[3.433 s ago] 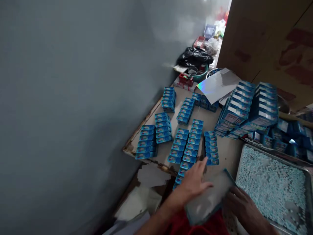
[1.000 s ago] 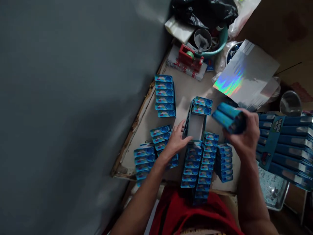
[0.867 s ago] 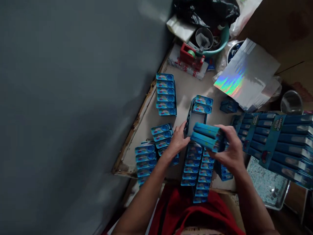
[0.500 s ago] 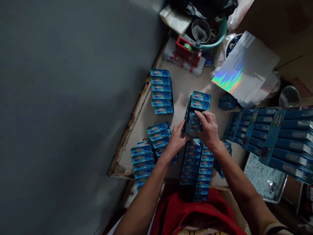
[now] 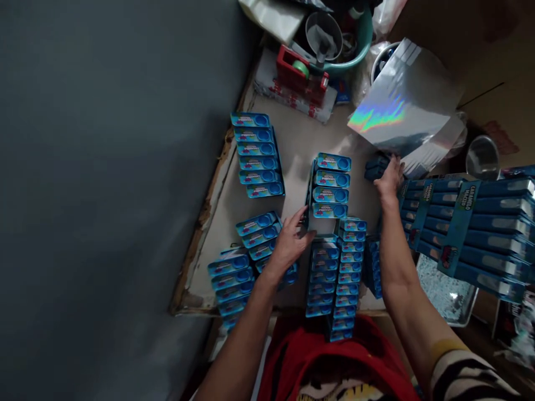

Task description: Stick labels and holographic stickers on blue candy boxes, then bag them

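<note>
A display box (image 5: 321,227) stands mid-table with several blue caramel packs (image 5: 331,195) lined up inside it. At its near left corner is my left hand (image 5: 288,245), thumb and fingers spread apart, fingertips against the box's side. My right hand (image 5: 390,178) reaches out to small dark blue packs (image 5: 375,167) beside the silver sheets. Its thumb and fingers are apart around the packs' near side, and some fingertips are hard to make out. Rows of filled blue boxes (image 5: 256,149) stand on the left, with more rows (image 5: 350,278) close to my body.
Banded stacks of long blue cartons (image 5: 493,223) rise at the right, above a clear tray (image 5: 449,289) of pale bits. Iridescent silver sheets (image 5: 413,106) lie at the back right. A red tape dispenser (image 5: 298,75) and a green basin (image 5: 365,39) stand behind. A grey wall (image 5: 104,167) borders the left.
My right hand has left the packs in the display box and moved right to the small dark packs. The left hand stays at the box's corner. The view has shifted slightly.
</note>
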Tool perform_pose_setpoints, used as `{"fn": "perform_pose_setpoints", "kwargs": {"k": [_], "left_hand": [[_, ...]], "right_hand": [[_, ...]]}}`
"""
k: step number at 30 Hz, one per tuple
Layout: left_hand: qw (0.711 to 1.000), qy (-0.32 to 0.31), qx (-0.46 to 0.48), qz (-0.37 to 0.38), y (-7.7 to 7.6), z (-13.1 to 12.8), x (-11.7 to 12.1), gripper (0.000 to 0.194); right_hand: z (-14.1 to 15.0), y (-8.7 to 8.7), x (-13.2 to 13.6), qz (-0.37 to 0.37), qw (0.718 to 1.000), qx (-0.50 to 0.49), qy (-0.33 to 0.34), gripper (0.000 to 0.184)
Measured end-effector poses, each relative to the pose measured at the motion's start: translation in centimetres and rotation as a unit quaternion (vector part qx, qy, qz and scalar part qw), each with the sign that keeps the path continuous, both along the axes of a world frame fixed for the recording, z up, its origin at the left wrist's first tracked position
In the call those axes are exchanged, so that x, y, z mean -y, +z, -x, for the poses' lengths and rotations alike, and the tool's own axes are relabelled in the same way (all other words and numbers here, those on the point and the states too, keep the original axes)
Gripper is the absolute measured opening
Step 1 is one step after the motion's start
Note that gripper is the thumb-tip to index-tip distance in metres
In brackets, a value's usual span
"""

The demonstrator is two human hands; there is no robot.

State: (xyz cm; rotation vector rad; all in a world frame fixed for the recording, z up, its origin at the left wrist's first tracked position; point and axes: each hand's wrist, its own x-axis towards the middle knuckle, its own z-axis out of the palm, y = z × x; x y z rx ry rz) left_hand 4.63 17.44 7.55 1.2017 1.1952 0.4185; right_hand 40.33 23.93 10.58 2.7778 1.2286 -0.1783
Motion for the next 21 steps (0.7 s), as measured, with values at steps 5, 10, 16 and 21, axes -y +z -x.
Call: {"fn": "perform_pose_setpoints", "kwargs": {"k": [5, 10, 16, 21], "left_hand": [[1.000, 0.004, 0.018, 0.012, 0.0, -0.2, -0.1, 0.080], [0.998, 0.016, 0.042, 0.035, 0.2, -0.4, -0.2, 0.085], [0.995, 0.058, 0.059, 0.059, 1.7, 1.0, -0.6, 0.080], [0.975, 0.211, 0.069, 0.016, 4.4, 1.2, 2.0, 0.061]], "right_hand": [[0.1, 0.1, -0.9, 0.010, 0.999, 0.020, 0.046, 0.076], [3.9, 5.1, 3.8, -0.092, 0.994, 0.018, 0.047, 0.079], [11.6, 17.5, 14.5, -0.179, 0.955, -0.115, 0.206, 0.069], [16.7, 14.4, 18.2, -0.231, 0.906, -0.187, 0.300, 0.071]]}}
